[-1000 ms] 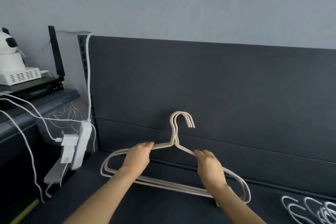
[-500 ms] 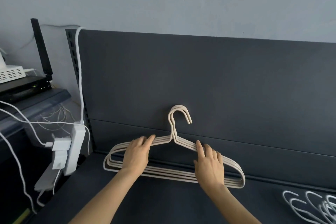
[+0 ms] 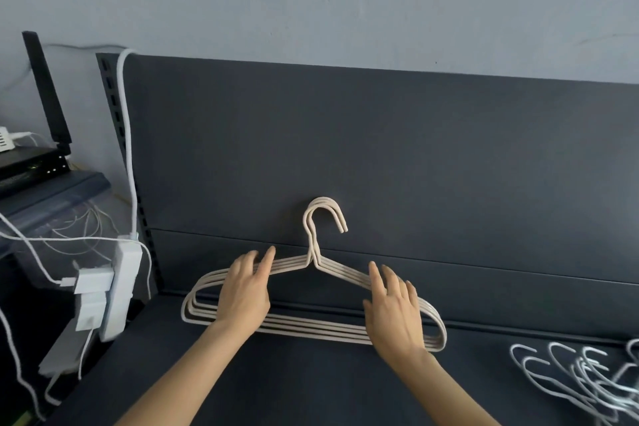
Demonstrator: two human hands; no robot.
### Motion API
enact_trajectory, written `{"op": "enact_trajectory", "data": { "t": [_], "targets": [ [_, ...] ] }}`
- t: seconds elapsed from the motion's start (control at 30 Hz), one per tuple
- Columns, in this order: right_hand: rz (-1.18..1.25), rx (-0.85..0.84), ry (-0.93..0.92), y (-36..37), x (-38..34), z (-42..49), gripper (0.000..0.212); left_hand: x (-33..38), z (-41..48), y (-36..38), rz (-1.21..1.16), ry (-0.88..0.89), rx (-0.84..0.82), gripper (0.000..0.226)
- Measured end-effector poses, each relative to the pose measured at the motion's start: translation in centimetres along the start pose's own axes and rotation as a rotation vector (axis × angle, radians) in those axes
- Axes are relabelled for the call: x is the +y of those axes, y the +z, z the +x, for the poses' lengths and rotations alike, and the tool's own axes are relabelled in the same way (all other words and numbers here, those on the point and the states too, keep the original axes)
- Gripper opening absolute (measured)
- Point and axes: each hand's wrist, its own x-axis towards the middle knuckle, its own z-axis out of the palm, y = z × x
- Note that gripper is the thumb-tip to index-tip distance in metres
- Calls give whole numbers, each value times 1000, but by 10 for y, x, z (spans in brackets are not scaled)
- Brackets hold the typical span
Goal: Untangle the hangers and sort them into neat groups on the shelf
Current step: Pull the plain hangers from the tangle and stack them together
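**Position.** A stack of beige hangers [image 3: 311, 330] is found standing on the shelf [image 3: 311, 387]. Its lower bars are on the shelf surface and its nested hooks are leaned against the back panel [image 3: 380, 156].

**Hands.** The left hand [image 3: 243, 294] is laid flat on the left shoulder of the stack and the right hand [image 3: 394, 311] on the right shoulder. All fingers are straight. The wire is pressed, not gripped.

**Step in hand.** This is judged to be the squaring-up of this group against the panel.

**Recommendations.**
- The lower bars are seen slightly fanned toward the front, so they should be pushed back until flush.
- Pressure should be applied evenly on both shoulders, so that the hooks are kept nested and no hanger is twisted out.
- The hands should be lifted off together and gently. A slide of the bars forward along the shelf is considered the main risk.

**Remaining work.** A tangled pile of white hangers [image 3: 581, 377] is noted at the right, well apart from the beige stack and not yet sorted. That gap should be kept.
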Motion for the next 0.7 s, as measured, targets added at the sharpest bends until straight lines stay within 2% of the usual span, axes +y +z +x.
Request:
{"op": "enact_trajectory", "data": {
  "t": [0.13,0.27,0.47,0.7],
  "targets": [
    [47,-1,5,-19,34,-18,64,30,-31,-10,-72,110,43,53],
    [169,-93,57,-39,74,-41,52,79,-52,-13,-252,122,-102,43],
    [229,-179,140,-80,133,-76,56,148,-68,-6,-345,182,-192,40],
    [231,-176,201,-122,241,-122,59,252,-102,8,-403,234,-252,37]
  ]
}}
